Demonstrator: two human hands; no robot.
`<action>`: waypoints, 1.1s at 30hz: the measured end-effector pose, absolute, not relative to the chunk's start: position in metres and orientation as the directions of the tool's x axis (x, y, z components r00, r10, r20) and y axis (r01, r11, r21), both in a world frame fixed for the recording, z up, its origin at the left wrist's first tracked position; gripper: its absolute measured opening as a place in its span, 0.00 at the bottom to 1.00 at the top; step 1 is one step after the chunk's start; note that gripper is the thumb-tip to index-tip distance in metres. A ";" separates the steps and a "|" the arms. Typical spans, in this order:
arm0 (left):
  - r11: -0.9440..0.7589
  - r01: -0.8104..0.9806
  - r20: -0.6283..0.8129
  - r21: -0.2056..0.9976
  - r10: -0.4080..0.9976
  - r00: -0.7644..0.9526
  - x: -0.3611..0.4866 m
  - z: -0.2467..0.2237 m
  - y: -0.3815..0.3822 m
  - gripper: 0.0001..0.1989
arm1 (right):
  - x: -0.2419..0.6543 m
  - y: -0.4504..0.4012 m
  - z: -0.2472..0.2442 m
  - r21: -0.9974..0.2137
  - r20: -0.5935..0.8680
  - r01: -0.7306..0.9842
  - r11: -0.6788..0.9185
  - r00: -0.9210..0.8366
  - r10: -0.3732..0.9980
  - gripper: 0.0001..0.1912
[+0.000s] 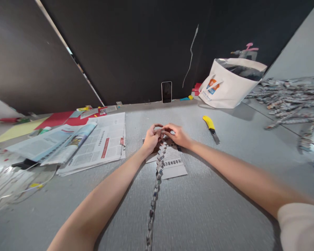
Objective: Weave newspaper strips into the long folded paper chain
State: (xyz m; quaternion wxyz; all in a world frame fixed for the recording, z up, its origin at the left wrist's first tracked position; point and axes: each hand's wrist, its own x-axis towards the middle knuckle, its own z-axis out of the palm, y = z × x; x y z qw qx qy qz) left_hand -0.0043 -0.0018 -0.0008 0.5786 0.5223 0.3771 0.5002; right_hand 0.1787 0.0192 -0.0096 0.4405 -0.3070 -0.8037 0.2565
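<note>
A zigzag paper chain (159, 167), woven from folded newsprint strips, runs from the bottom edge of the head view up to both hands. My left hand (152, 138) is closed around its far end. My right hand (178, 136) pinches at the same end, its fingertips touching those of the left. The very tip of the chain is hidden between the fingers. Cut pieces of newspaper (174, 169) lie flat under the hands and the chain. To the right of my right hand is a yellow-handled box cutter (210, 127) with its blade out.
Stacked newspapers (104, 139) lie to the left, near red paper (52, 120). A phone (166, 92) leans upright against the dark wall panel (136, 52). At the back right stands a white bag (225, 87); beyond it is a heap of similar paper chains (290, 99).
</note>
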 end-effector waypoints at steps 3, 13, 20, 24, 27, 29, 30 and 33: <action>-0.038 -0.146 0.067 0.988 0.978 0.196 -0.004 0.000 -0.003 0.18 | 0.178 0.018 -0.010 -0.671 0.550 0.267 0.692 -0.447 0.706 0.13; -0.104 -0.092 0.123 0.990 0.965 0.231 -0.002 -0.007 0.000 0.15 | 0.177 0.020 -0.010 -0.577 0.488 0.432 0.693 -0.498 0.717 0.23; -0.084 -0.124 0.110 0.989 0.969 0.220 0.002 -0.004 -0.002 0.12 | 0.178 0.018 -0.006 -0.635 0.478 0.343 0.692 -0.530 0.701 0.28; 0.014 -0.382 0.043 0.924 0.989 0.139 0.000 0.001 0.004 0.07 | 0.179 0.019 -0.006 -0.689 0.491 0.300 0.660 -0.476 0.729 0.27; 0.064 -0.647 -0.073 0.760 0.997 0.014 -0.010 0.007 0.012 0.07 | 0.181 0.023 -0.009 -0.778 0.467 0.254 0.575 -0.379 0.799 0.27; 0.059 -0.788 -0.185 0.612 0.980 -0.070 -0.017 0.013 0.017 0.12 | 0.180 0.025 -0.009 -0.802 0.437 0.253 0.540 -0.368 0.821 0.27; 0.038 -0.836 -0.230 0.547 0.967 -0.106 -0.020 0.015 0.019 0.14 | 0.179 0.026 -0.008 -0.803 0.428 0.257 0.537 -0.379 0.821 0.27; -0.015 -0.894 -0.252 0.448 0.957 -0.142 -0.024 0.022 0.023 0.17 | 0.175 0.027 0.001 -0.818 0.415 0.265 0.510 -0.342 0.843 0.26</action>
